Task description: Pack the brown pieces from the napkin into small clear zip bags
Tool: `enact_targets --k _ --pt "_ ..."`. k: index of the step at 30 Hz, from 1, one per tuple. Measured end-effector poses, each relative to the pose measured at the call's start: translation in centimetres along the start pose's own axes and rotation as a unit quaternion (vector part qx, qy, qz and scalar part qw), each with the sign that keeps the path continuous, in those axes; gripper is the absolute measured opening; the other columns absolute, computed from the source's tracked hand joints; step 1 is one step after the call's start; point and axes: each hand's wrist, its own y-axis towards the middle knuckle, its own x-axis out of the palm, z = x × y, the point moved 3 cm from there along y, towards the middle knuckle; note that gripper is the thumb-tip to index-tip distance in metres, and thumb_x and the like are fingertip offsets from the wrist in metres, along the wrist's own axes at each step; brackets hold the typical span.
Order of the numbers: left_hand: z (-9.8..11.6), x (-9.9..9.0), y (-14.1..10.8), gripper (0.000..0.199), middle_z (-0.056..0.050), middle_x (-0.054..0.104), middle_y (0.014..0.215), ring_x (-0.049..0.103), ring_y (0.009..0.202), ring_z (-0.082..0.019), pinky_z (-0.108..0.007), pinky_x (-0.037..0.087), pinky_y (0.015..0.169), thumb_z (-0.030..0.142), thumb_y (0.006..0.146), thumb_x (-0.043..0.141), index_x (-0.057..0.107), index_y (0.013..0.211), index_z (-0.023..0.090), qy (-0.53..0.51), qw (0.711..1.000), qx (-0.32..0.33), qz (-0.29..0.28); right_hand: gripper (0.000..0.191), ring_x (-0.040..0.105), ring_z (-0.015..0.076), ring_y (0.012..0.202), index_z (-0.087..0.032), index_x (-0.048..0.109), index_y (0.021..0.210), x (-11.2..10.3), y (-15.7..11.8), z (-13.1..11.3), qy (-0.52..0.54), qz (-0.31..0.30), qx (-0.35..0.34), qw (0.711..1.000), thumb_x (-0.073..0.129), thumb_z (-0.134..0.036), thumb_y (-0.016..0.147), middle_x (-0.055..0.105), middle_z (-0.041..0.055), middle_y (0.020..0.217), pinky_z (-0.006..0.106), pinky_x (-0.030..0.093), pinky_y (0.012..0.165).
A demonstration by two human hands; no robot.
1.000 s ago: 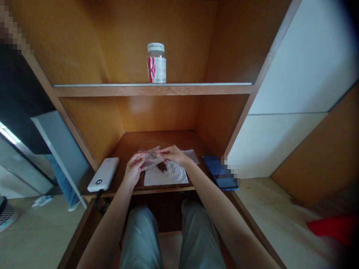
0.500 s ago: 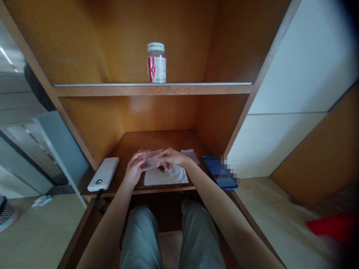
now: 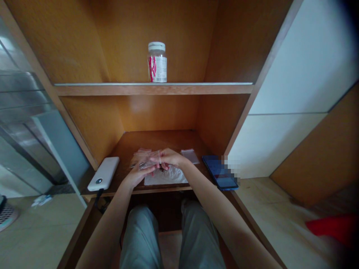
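A small clear plastic zip bag (image 3: 153,158) is held up between my hands, above the near part of the desk board. My right hand (image 3: 171,157) pinches its right edge with bent fingers. At the bag's lower left, my left hand (image 3: 138,175) grips it with thumb and fingers fairly straight. Under the hands lies a crinkled white sheet (image 3: 171,179), with a small dark heap (image 3: 162,169) on it, partly hidden by my right fingers. Several flat clear zip bags (image 3: 141,152) lie behind my left hand. One more zip bag (image 3: 190,156) lies right of my right wrist.
A white power bank (image 3: 104,173) with a black cable lies at the left front. At the right edge rests a phone (image 3: 218,172). A pill bottle with a white lid (image 3: 157,62) stands on the upper shelf (image 3: 112,90). Wooden side walls bound the compartment.
My left hand has moved down and its fingers have straightened along the bag. The bag has tilted and shifted slightly. My right hand has barely moved.
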Motion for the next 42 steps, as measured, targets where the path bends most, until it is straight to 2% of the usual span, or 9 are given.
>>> enact_targets --k 3,6,12,17,21,27,35,38,42 --pt "0.2 0.0 -0.1 0.044 -0.007 0.06 0.109 0.061 0.081 -0.02 -0.025 0.049 0.058 0.022 0.062 0.068 0.058 0.105 0.026 -0.018 0.999 0.041 -0.015 0.033 0.036 0.0028 0.033 -0.013 0.061 0.068 0.1 -0.2 -0.1 0.035 0.0 0.006 0.999 0.061 -0.045 0.069 0.049 -0.0048 0.046 0.017 0.027 0.034" --pt "0.4 -0.1 0.0 0.051 -0.009 0.049 0.123 0.06 0.086 -0.019 -0.029 0.05 0.066 0.023 0.065 0.067 0.05 0.114 0.026 -0.03 0.996 0.07 -0.045 0.029 0.03 0.0019 0.031 -0.016 0.062 0.092 0.4 -0.4 -0.4 0.078 0.004 0.007 0.997 0.062 -0.035 0.07 0.045 -0.0083 0.045 0.017 0.023 0.033" --pt "0.7 0.0 0.1 0.058 -0.008 0.05 0.121 0.055 0.1 -0.021 -0.033 0.046 0.082 0.023 0.066 0.068 0.046 0.119 0.025 -0.044 0.991 0.11 -0.06 0.041 0.026 0.002 0.031 -0.02 0.056 0.112 1.0 -0.6 -1.0 0.08 -0.001 0.025 0.996 0.059 -0.028 0.072 0.04 -0.0094 0.042 0.017 0.018 0.031" --pt "1.1 0.2 0.1 0.047 -0.007 0.052 0.119 0.047 0.113 -0.022 -0.034 0.041 0.091 0.022 0.067 0.067 0.051 0.112 0.024 -0.032 0.992 0.12 -0.032 0.041 0.025 0.0021 0.03 -0.02 0.054 0.114 1.2 -0.6 -0.8 0.075 -0.011 0.024 0.997 0.057 -0.024 0.073 0.039 -0.0105 0.04 0.016 0.017 0.03" --pt "0.9 0.0 0.2 0.042 -0.008 0.055 0.118 0.052 0.108 -0.021 -0.035 0.042 0.091 0.02 0.069 0.065 0.053 0.11 0.021 -0.065 0.993 0.097 -0.025 0.032 0.027 0.0019 0.029 -0.015 0.06 0.102 1.1 -0.5 -0.4 0.085 -0.003 0.025 0.996 0.058 -0.029 0.074 0.041 -0.0093 0.04 0.017 0.017 0.03" --pt "0.6 -0.3 0.4 0.04 -0.009 0.057 0.116 0.055 0.106 -0.022 -0.04 0.036 0.099 0.018 0.07 0.065 0.054 0.108 0.016 -0.099 0.992 0.075 0.005 0.034 0.027 0.0022 0.029 -0.017 0.059 0.099 0.0 -0.7 0.5 0.139 0.022 0.006 0.99 0.058 -0.039 0.074 0.041 -0.0097 0.041 0.017 0.015 0.03" --pt "1.1 0.1 0.3 0.037 -0.013 0.055 0.12 0.052 0.11 -0.027 -0.044 0.034 0.1 0.018 0.071 0.064 0.057 0.107 0.014 -0.105 0.993 0.059 -0.013 0.032 0.022 0.0025 0.031 -0.015 0.063 0.086 -1.5 -0.9 1.7 0.189 0.145 -0.04 0.97 0.06 -0.043 0.071 0.033 -0.0101 0.04 0.02 0.012 0.033" --pt "0.9 -0.1 0.4 0.033 -0.013 0.055 0.119 0.054 0.107 -0.026 -0.046 0.034 0.1 0.018 0.072 0.063 0.058 0.104 0.015 -0.1 0.992 0.072 -0.01 0.03 0.024 0.0035 0.033 -0.015 0.063 0.08 -1.8 -0.5 2.3 0.218 0.259 -0.064 0.939 0.057 -0.044 0.071 0.035 -0.0084 0.043 0.02 0.015 0.034" --pt "0.7 -0.3 0.5 0.03 -0.012 0.057 0.117 0.055 0.105 -0.026 -0.046 0.034 0.099 0.017 0.071 0.064 0.059 0.101 0.015 -0.093 0.993 0.071 -0.011 0.027 0.049 0.0092 0.051 -0.018 0.062 0.079 -1.9 0.6 3.8 0.246 0.402 -0.075 0.879 0.054 -0.043 0.072 0.057 0.0007 0.064 0.021 0.036 0.046"
